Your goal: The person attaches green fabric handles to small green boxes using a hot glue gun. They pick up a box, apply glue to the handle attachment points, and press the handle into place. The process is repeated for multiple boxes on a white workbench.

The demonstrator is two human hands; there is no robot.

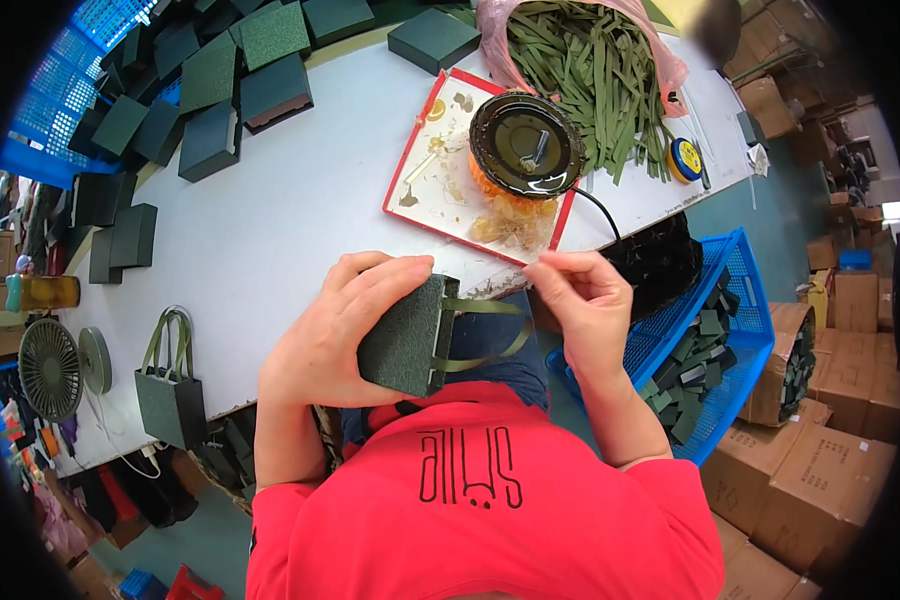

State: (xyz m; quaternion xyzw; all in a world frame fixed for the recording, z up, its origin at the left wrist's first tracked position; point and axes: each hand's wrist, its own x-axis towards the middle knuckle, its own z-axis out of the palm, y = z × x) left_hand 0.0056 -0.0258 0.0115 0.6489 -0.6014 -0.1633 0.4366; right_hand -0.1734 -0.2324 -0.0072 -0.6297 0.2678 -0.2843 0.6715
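Observation:
My left hand (335, 325) is wrapped round a small dark green box (400, 340), held tilted above my lap near the table's front edge. An olive-green ribbon handle (515, 340) loops out from the box's right side. My right hand (585, 300) is raised just beyond the loop, thumb and forefinger pinched together; anything between them is too small to make out. Beyond the hands, a round black-rimmed pot (526, 145) of shiny amber liquid stands on a red-edged white board (435, 205) marked with hardened drips. A thin stick lies in the liquid.
Olive ribbon strips (590, 75) spill from a pink bag at the back. Dark green boxes (210, 140) are piled at the far left. A finished-looking handled box (170, 400) and a fan (52, 368) stand left. A blue crate (715, 350) of green pieces and cartons (820, 480) are right.

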